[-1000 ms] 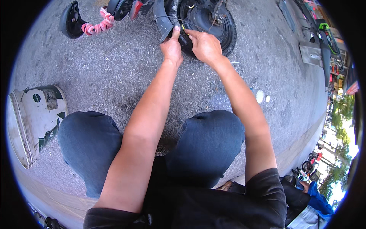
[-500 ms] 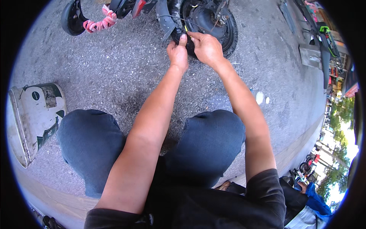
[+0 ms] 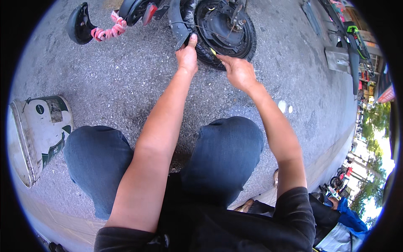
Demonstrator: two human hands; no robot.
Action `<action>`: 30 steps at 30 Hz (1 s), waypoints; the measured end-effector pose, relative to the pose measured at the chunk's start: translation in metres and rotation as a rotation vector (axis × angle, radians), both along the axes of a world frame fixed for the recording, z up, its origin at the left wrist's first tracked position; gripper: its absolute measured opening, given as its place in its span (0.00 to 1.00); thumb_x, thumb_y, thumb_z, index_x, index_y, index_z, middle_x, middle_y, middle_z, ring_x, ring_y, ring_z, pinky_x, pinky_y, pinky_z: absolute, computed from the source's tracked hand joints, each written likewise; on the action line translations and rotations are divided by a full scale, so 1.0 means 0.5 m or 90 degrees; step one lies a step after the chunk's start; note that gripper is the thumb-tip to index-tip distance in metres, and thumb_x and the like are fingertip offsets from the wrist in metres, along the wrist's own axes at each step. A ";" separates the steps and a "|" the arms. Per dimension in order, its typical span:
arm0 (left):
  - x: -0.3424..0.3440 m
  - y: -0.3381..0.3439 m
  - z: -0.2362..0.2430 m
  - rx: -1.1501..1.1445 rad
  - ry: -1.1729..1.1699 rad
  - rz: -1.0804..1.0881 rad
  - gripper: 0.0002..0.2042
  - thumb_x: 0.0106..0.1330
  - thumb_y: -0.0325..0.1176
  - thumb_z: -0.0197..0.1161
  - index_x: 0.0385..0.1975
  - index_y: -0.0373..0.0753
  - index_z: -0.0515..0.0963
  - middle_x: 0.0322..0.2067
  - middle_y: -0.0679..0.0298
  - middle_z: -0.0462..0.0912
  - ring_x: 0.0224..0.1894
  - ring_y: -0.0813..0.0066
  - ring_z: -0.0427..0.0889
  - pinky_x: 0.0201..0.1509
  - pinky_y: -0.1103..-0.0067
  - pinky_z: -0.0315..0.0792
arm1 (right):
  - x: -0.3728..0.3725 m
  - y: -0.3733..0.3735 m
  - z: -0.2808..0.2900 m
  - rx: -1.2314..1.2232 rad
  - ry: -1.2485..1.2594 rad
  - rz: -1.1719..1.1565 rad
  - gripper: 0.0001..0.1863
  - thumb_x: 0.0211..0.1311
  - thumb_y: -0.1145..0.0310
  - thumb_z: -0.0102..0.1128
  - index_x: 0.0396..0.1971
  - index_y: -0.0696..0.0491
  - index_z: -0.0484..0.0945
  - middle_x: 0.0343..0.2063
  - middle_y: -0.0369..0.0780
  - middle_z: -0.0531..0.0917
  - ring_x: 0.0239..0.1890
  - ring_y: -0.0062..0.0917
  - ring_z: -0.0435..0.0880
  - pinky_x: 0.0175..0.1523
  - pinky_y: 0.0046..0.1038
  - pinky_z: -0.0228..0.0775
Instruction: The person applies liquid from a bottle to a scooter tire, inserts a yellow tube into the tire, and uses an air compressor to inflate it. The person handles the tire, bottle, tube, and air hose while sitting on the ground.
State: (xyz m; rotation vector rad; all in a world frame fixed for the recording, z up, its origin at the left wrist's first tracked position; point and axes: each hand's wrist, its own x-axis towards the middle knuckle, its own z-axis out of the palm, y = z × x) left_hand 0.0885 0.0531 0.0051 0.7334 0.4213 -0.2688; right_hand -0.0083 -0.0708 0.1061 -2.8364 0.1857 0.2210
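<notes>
A black wheel with its tyre [image 3: 252, 44] stands at the top of the head view, beside a dark mudguard [image 3: 179, 30]. My left hand [image 3: 187, 59] is closed at the near edge of the tyre, close to the mudguard's lower end, its thumb pointing up along the rubber. My right hand [image 3: 240, 72] reaches to the tyre's near side, fingers closed, forefinger forward. At that fingertip shows a small slim yellow object [image 3: 213, 52] against the tyre; its kind cannot be made out. A thin cable [image 3: 210, 30] crosses in front of the wheel.
A white and green bucket [image 3: 46, 126] lies on its side at the left. At the upper left is a curved black part with a red-and-white wrap [image 3: 110, 32]. A flat grey plate [image 3: 337, 59] lies at the right. Behind on the right, a person in blue [image 3: 350, 218] is partly visible.
My right hand has moved right and down along the tyre, with the yellow object. My left hand has shifted slightly left, and the hands are farther apart. The view has tilted a little.
</notes>
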 end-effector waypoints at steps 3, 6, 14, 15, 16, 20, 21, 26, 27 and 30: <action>-0.014 0.000 -0.005 0.047 0.038 -0.033 0.24 0.69 0.35 0.71 0.61 0.30 0.76 0.57 0.58 0.81 0.57 0.69 0.78 0.66 0.73 0.67 | -0.001 -0.003 -0.018 0.048 -0.097 0.040 0.17 0.72 0.66 0.56 0.56 0.43 0.84 0.46 0.46 0.88 0.49 0.45 0.86 0.55 0.42 0.78; -0.037 -0.005 -0.006 0.061 -0.035 -0.059 0.18 0.66 0.29 0.73 0.52 0.30 0.77 0.49 0.59 0.85 0.48 0.69 0.81 0.59 0.71 0.72 | 0.004 -0.001 -0.034 0.073 -0.143 0.046 0.16 0.72 0.65 0.55 0.56 0.44 0.84 0.46 0.46 0.87 0.49 0.46 0.86 0.54 0.42 0.78; -0.053 -0.008 0.011 0.003 -0.025 -0.027 0.17 0.64 0.21 0.72 0.51 0.32 0.77 0.46 0.61 0.86 0.47 0.72 0.83 0.55 0.74 0.75 | 0.061 0.067 0.030 0.050 -0.113 0.016 0.18 0.69 0.64 0.54 0.55 0.46 0.84 0.41 0.51 0.88 0.46 0.46 0.87 0.52 0.45 0.78; -0.054 -0.005 0.009 -0.005 0.033 -0.064 0.17 0.64 0.21 0.71 0.51 0.32 0.77 0.46 0.61 0.86 0.47 0.72 0.83 0.56 0.74 0.75 | 0.066 0.074 0.046 0.060 -0.142 0.030 0.18 0.68 0.65 0.55 0.54 0.48 0.84 0.41 0.52 0.88 0.47 0.46 0.87 0.53 0.45 0.78; -0.052 -0.006 0.007 -0.014 -0.033 -0.038 0.17 0.64 0.21 0.71 0.51 0.32 0.77 0.47 0.61 0.86 0.47 0.72 0.83 0.56 0.74 0.75 | 0.075 0.076 0.053 0.059 -0.162 0.044 0.17 0.68 0.65 0.54 0.53 0.48 0.85 0.41 0.50 0.88 0.47 0.46 0.87 0.54 0.45 0.77; -0.055 -0.002 -0.006 -0.023 -0.089 0.000 0.17 0.64 0.22 0.71 0.51 0.33 0.77 0.48 0.61 0.86 0.46 0.72 0.83 0.57 0.74 0.75 | 0.026 0.034 0.067 -0.017 0.009 0.025 0.16 0.71 0.67 0.55 0.54 0.46 0.85 0.43 0.49 0.87 0.46 0.45 0.86 0.53 0.44 0.78; -0.057 -0.004 -0.008 -0.025 -0.059 -0.014 0.17 0.64 0.23 0.72 0.51 0.33 0.77 0.48 0.61 0.86 0.46 0.72 0.83 0.57 0.74 0.74 | 0.031 0.028 0.057 -0.009 -0.009 0.047 0.16 0.71 0.67 0.55 0.54 0.46 0.85 0.43 0.49 0.87 0.46 0.46 0.86 0.53 0.44 0.78; -0.051 0.002 -0.011 -0.034 -0.040 -0.066 0.19 0.64 0.23 0.73 0.53 0.32 0.76 0.48 0.61 0.86 0.48 0.73 0.82 0.59 0.75 0.73 | 0.055 0.030 0.028 0.093 -0.143 0.077 0.18 0.70 0.63 0.52 0.56 0.45 0.84 0.43 0.50 0.87 0.47 0.48 0.86 0.54 0.45 0.77; -0.048 0.006 -0.011 -0.037 -0.040 -0.073 0.20 0.64 0.23 0.73 0.54 0.32 0.76 0.48 0.61 0.86 0.49 0.72 0.82 0.59 0.75 0.72 | 0.053 0.032 0.031 0.062 -0.081 0.055 0.18 0.71 0.63 0.53 0.55 0.45 0.84 0.43 0.49 0.87 0.48 0.47 0.86 0.54 0.44 0.77; -0.048 0.010 -0.012 -0.036 -0.040 -0.062 0.20 0.63 0.24 0.74 0.54 0.32 0.76 0.48 0.60 0.86 0.49 0.72 0.82 0.60 0.74 0.72 | 0.031 0.025 0.067 0.022 0.062 0.005 0.16 0.71 0.65 0.55 0.53 0.43 0.86 0.44 0.48 0.88 0.48 0.45 0.86 0.53 0.43 0.78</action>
